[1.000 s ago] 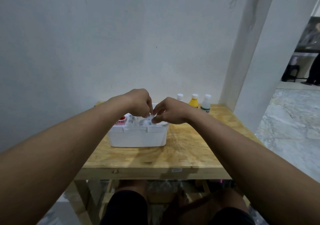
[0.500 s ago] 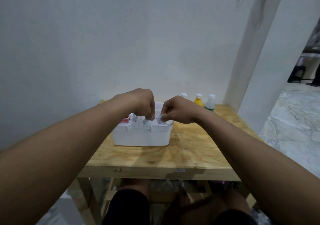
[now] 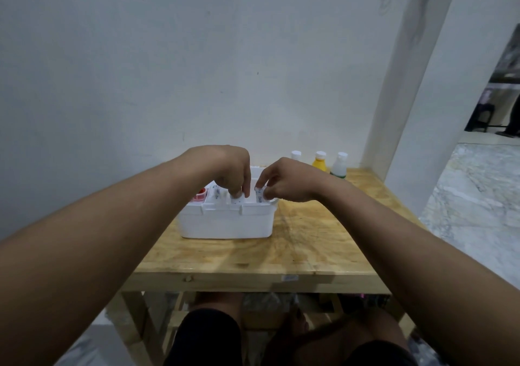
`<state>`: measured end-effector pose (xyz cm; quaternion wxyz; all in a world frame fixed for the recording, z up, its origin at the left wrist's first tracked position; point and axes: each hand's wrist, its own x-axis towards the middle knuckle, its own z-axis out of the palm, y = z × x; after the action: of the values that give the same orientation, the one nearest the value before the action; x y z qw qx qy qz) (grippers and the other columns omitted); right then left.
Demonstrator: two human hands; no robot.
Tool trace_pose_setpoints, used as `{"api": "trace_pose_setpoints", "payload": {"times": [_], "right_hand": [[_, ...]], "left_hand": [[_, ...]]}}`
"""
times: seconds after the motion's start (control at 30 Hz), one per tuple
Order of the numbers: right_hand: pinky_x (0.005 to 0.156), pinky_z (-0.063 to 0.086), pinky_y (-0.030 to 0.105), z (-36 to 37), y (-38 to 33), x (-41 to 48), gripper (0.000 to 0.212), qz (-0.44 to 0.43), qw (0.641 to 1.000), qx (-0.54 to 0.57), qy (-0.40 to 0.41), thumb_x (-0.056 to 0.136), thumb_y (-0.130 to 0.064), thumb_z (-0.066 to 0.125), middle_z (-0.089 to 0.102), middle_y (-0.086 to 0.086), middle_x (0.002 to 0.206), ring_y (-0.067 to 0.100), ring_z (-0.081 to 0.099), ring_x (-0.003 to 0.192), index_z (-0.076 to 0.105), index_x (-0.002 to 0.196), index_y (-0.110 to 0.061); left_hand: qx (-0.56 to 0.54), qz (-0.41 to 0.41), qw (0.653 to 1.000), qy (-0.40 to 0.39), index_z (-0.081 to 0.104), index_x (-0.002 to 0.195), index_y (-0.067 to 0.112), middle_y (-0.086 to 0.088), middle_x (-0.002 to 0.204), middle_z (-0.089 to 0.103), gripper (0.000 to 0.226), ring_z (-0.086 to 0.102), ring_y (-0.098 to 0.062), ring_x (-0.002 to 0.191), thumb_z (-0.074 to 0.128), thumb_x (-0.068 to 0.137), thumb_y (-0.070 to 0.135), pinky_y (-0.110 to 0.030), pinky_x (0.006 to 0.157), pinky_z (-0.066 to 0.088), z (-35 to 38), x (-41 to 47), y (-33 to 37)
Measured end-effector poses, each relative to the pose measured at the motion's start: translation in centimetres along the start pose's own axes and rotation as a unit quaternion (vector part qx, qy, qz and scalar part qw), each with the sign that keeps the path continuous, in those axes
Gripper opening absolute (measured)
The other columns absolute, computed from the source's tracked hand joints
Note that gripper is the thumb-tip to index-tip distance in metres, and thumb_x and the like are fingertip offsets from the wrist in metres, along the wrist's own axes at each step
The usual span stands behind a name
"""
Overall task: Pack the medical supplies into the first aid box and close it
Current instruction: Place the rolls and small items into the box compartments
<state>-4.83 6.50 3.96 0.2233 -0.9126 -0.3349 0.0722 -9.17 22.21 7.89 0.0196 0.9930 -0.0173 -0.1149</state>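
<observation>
White packets (image 3: 260, 196) stand in the box (image 3: 228, 222), pinched by left hand (image 3: 232, 170) and right hand (image 3: 285, 180).

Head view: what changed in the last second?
The left hand and right hand drew apart: earlier they met over one white item; now the left holds a white item, the right pinches a labelled packet, in the first aid box. Box and bottles stayed put.
</observation>
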Motion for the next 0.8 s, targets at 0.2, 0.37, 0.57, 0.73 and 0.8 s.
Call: {"api": "trace_pose_setpoints", "payload": {"times": [0.2, 0.37, 0.57, 0.73, 0.8], "right_hand": [[0.070, 0.046, 0.022, -0.11, 0.37, -0.11, 0.026, 0.005, 1.000, -0.017, 0.004, 0.086, -0.021, 0.070, 0.065, -0.012, 0.086, 0.006, 0.062, 0.080, 0.075, 0.112, -0.021], [0.075, 0.048, 0.025, -0.07, 0.26, -0.30, 0.025, 0.000, 1.000, -0.027, 0.010, 0.086, -0.020, 0.071, 0.067, -0.009, 0.091, 0.011, 0.064, 0.087, 0.074, 0.111, -0.020], [0.071, 0.046, 0.023, -0.15, -0.04, -0.30, 0.026, -0.006, 0.999, -0.031, 0.012, 0.086, -0.018, 0.071, 0.067, -0.007, 0.093, 0.012, 0.064, 0.087, 0.074, 0.111, -0.020], [0.067, 0.045, 0.023, 0.03, -0.16, -0.25, 0.025, -0.011, 0.999, -0.034, 0.019, 0.086, -0.018, 0.071, 0.066, -0.008, 0.092, 0.011, 0.063, 0.086, 0.074, 0.111, -0.019], [0.066, 0.044, 0.021, 0.09, -0.30, -0.24, 0.025, -0.013, 0.999, -0.036, 0.020, 0.085, -0.018, 0.071, 0.067, -0.008, 0.091, 0.010, 0.062, 0.084, 0.074, 0.110, -0.020]], "left_hand": [[0.026, 0.017, 0.998, 0.060, 0.082, 0.100, 0.028, 0.006, 0.106, 0.075, 0.019, 0.065, -0.018, 0.102, 0.071, 0.090, 0.016, -0.035, 0.093, 0.056, 0.42, 0.47, -0.02], [0.041, 0.009, 0.995, 0.093, 0.081, 0.094, 0.030, 0.008, 0.098, 0.075, 0.018, 0.067, -0.019, 0.095, 0.071, 0.088, 0.017, -0.036, 0.085, 0.059, 0.59, 0.64, 0.06], [0.080, -0.007, 0.989, 0.125, 0.078, 0.095, 0.028, 0.005, 0.096, 0.073, 0.014, 0.067, -0.021, 0.090, 0.070, 0.088, 0.020, -0.033, 0.077, 0.055, 0.70, 0.68, 0.23], [0.092, -0.011, 0.987, 0.134, 0.077, 0.100, 0.026, 0.002, 0.097, 0.071, 0.016, 0.065, -0.023, 0.090, 0.070, 0.086, 0.022, -0.034, 0.077, 0.053, 0.78, 0.88, 0.31], [0.101, -0.012, 0.986, 0.132, 0.076, 0.101, 0.026, 0.001, 0.097, 0.070, 0.017, 0.065, -0.023, 0.089, 0.069, 0.086, 0.022, -0.033, 0.073, 0.050, 0.86, 0.87, 0.41]]}}
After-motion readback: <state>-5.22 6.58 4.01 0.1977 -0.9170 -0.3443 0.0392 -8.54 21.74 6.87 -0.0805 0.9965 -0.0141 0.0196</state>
